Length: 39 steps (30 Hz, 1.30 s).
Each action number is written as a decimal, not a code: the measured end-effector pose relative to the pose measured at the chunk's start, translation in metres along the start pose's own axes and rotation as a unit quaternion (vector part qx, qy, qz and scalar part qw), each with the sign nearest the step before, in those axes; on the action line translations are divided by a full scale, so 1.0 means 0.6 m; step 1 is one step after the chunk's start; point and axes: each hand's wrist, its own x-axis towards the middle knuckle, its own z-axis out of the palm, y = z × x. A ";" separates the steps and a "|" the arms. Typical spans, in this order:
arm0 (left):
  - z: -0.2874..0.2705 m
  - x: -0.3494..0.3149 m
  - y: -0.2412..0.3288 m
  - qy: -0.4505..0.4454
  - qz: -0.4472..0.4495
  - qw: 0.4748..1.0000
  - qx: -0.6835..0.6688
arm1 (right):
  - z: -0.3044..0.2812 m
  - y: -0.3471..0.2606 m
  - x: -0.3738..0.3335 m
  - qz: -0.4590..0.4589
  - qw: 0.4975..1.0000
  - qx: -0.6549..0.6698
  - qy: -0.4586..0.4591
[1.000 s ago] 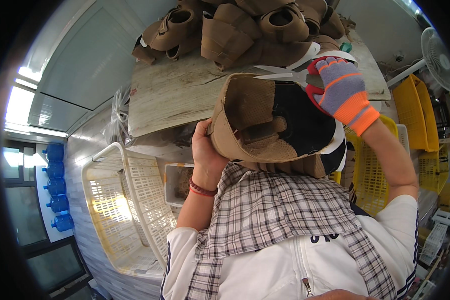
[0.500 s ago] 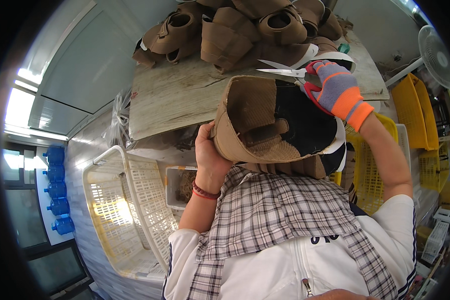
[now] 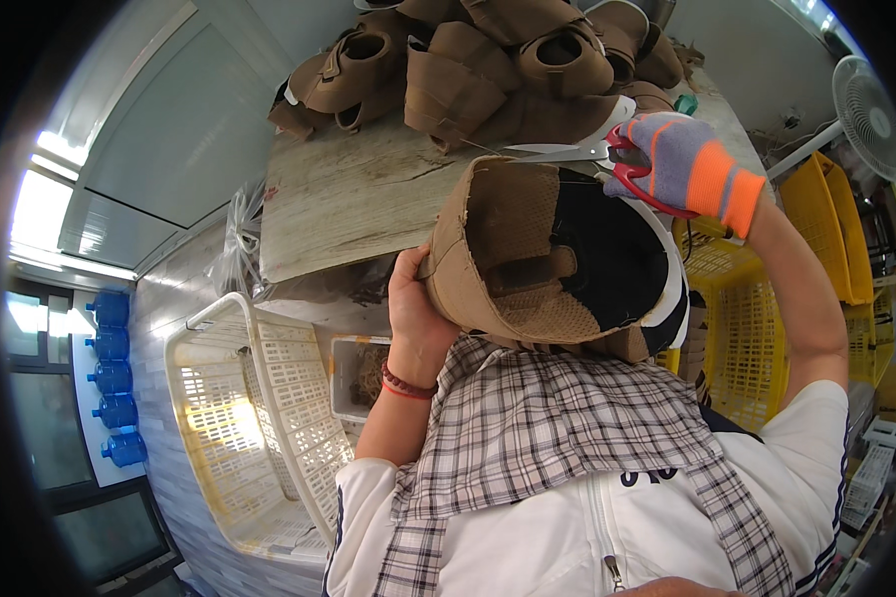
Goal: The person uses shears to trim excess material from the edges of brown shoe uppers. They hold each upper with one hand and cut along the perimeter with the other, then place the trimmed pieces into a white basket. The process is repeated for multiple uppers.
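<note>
My bare left hand grips the left side of an unfinished brown cap, its thumb on the edge and its fingers mostly hidden. The cap's hollow faces up, showing brown mesh and black lining, with a white edge along the right. My right hand, in a grey and orange glove, is closed round the red handles of a pair of scissors. The blades point left, nearly together, just above the cap's far rim. Loose threads show at that rim.
A pile of brown caps covers the far side of the wooden table. White baskets and a small grey bin stand at left. Yellow crates and a white fan are at right.
The scissor blades have come together from spread. My right hand has shifted slightly right, and the cap has tilted a little in my left hand.
</note>
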 end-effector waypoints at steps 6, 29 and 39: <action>0.002 0.003 -0.001 0.023 0.002 1.000 -0.003 | -0.009 0.000 0.010 0.002 0.999 -0.041 -0.016; -0.007 0.004 0.000 -0.010 -0.012 1.000 0.001 | 0.013 -0.002 -0.004 0.040 0.999 -0.008 -0.010; -0.003 0.001 -0.003 0.006 -0.016 1.000 -0.007 | 0.006 -0.002 -0.007 0.019 1.000 -0.018 -0.004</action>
